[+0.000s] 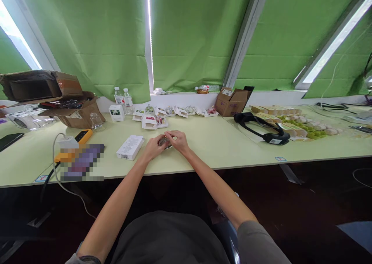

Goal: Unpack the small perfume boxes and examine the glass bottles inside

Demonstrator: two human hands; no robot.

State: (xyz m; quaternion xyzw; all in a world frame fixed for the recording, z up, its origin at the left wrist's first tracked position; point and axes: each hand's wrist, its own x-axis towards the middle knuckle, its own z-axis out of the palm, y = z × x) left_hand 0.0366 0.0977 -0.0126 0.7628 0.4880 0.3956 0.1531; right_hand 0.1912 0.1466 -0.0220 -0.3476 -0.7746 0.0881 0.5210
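Close to the front edge of the pale table, my left hand (155, 147) has its fingers closed around a small round shiny item (163, 141), glassy and dark inside. My right hand (179, 142) pinches at the top of that same item from the other side. Fingers cover most of it, so its exact kind is hidden. Left of my hands lies a closed white carton (130, 147) with printed text and a barcode. Behind them, an opened white box (149, 121) holds a pink round piece (159, 119), one of several similar box-and-piece sets in a row.
A black headset (263, 128) and a brown carton (231, 101) stand to the right. Leftward are a power strip (85, 136), a cable, a blurred-out flat object (84, 161) and stacked cardboard boxes (72, 114). Water bottles (128, 101) and an upright white box (116, 113) stand behind.
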